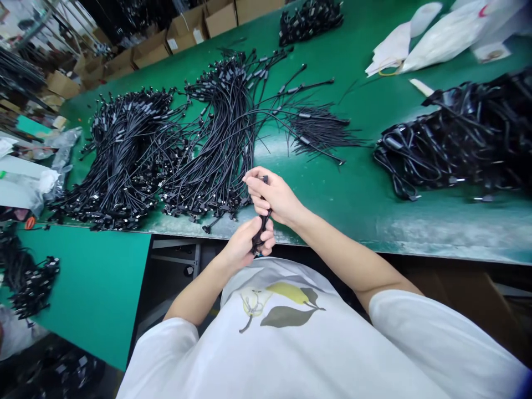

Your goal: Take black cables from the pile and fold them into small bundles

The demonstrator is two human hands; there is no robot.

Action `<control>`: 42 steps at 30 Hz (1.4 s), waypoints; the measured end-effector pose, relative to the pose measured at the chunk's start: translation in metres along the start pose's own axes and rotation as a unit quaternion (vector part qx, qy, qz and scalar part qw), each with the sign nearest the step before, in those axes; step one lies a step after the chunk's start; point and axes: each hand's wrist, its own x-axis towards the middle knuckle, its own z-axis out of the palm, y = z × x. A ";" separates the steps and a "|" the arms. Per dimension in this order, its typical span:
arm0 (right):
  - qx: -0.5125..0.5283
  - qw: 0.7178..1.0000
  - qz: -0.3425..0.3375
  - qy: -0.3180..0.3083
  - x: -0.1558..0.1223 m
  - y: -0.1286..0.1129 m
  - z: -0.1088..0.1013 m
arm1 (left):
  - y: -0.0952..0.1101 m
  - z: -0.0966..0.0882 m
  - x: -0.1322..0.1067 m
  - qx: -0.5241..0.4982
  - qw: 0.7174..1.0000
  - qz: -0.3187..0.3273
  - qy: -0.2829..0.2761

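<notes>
Cable point(261, 228), long axis forward, slightly rightward

My right hand point(276, 197) can pass rightward over the bare green tabletop point(328, 191) until the coiled black cables point(453, 138), while the loose cable heap point(222, 138) blocks my left.

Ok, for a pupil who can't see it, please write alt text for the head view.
A bare left hand and right hand hold a bunched black cable over the near edge of a green workbench. Two large piles of black connector cables lie to the left, folded cables to the right.
</notes>
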 end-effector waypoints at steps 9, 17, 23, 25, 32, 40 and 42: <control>-0.070 0.994 -0.077 -0.015 -0.014 -0.023 -0.015 | 0.016 0.013 0.005 -0.106 0.986 -0.108 -0.076; -0.356 0.902 -0.238 0.059 -0.022 -0.037 -0.050 | 0.003 0.012 0.008 0.017 0.999 -0.025 -0.017; -0.751 0.510 -0.372 -0.193 -0.050 -0.051 -0.060 | 0.021 0.005 0.009 0.232 0.973 0.008 -0.009; -0.798 0.453 -0.322 -0.231 -0.059 -0.039 -0.064 | 0.022 0.000 0.007 0.310 0.950 -0.010 -0.042; -0.830 0.410 -0.285 -0.247 -0.092 -0.015 -0.070 | 0.017 -0.011 -0.009 0.512 0.848 -0.054 -0.126; -0.834 0.400 -0.292 -0.243 -0.104 -0.029 -0.068 | 0.008 -0.003 -0.010 0.551 0.827 -0.012 -0.110; -0.825 0.417 -0.306 -0.229 -0.103 -0.033 -0.069 | 0.002 -0.004 -0.007 0.451 0.884 -0.060 -0.107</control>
